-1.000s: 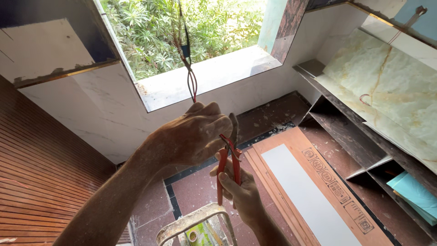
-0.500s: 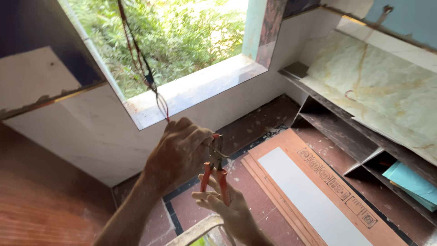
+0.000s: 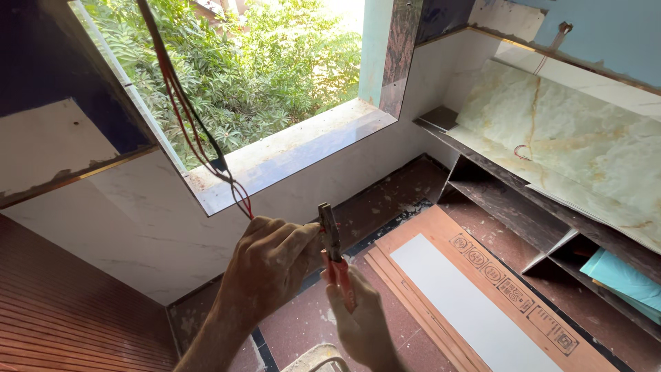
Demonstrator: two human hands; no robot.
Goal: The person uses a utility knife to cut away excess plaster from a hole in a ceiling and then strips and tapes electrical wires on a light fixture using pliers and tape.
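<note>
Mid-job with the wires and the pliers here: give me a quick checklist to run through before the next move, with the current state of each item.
1. Left hand has the wires secured: ok, the red and dark strands run down into the closed fist.
2. Right hand grips the pliers: ok, fingers wrap the red handles, nose pointing up.
3. Pliers nose on the wire: cannot tell, the tip sits beside the left fingers and the contact is hidden.
4. Wire ends bare or insulated: cannot tell, hidden in the fist.
5. Wires free of snags above: cannot tell, they leave the top of the picture.
6. Footing: cannot tell, only a pale metal rail shows at the bottom edge.
</note>
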